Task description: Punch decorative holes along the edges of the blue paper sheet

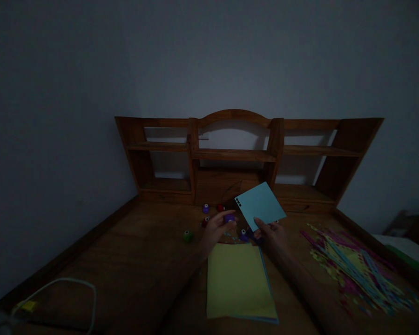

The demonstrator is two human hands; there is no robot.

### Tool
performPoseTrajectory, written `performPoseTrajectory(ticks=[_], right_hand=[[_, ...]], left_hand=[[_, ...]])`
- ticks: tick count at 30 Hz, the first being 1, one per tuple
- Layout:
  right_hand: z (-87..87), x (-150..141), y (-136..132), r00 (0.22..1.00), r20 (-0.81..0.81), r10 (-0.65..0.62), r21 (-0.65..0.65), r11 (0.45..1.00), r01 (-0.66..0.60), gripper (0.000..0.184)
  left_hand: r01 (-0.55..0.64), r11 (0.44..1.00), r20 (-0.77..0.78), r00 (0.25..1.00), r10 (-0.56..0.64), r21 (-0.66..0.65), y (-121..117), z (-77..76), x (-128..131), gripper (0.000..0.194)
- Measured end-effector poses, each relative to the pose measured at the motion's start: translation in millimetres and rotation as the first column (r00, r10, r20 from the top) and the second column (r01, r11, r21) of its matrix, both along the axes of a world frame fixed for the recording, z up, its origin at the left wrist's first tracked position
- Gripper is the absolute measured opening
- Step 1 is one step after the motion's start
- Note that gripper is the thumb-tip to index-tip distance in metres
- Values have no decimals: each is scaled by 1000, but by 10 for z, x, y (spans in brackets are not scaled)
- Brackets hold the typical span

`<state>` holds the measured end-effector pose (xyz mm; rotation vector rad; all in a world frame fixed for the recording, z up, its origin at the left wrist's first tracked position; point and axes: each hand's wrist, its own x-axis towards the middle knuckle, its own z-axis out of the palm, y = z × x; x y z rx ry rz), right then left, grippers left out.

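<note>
My left hand point(212, 230) is closed around a small purple paper punch point(230, 217). My right hand point(275, 236) pinches a light blue sheet of paper point(261, 204) by its lower edge, thumb on top. A row of small cut-out holes shows at the sheet's left corner, close to the punch but apart from it. Around my hands on the desk stand more punches: a green punch point(187, 236), a purple punch point(206, 209), a red punch point(220, 207) and another purple punch point(244, 235). Tiny paper bits point(230, 237) lie between my hands.
A stack of paper with a yellow sheet point(240, 281) on top lies in front of me. To the right spreads a heap of coloured paper strips point(356, 265). A wooden shelf unit point(235, 155) stands at the back. At lower left are a white cable point(93, 298) and a yellow object point(28, 305).
</note>
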<state>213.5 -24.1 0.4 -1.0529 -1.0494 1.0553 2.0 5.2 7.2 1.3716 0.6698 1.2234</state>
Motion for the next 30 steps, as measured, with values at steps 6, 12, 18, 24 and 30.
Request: performPoseTrajectory(ticks=[6, 12, 18, 24, 30], right_hand=[[-9, 26, -7, 991, 135, -20, 22, 1000, 17, 46], [-72, 38, 26, 984, 180, 4, -20, 1000, -1, 44], [-29, 40, 7, 979, 206, 9, -28, 1000, -3, 42], [-3, 14, -17, 968, 252, 10, -26, 1000, -4, 45], [-50, 4, 5, 967, 252, 41, -51, 998, -29, 46]], left_hand=[[-1, 1000, 65, 998, 2, -20, -6, 8, 15, 45], [-10, 999, 29, 1000, 10, -32, -29, 21, 27, 47], [2, 1000, 21, 1000, -1, -24, -6, -22, 40, 44], [16, 1000, 16, 1000, -16, -2, 21, -86, 46, 43], [19, 1000, -36, 999, -20, -19, 16, -99, 43, 47]])
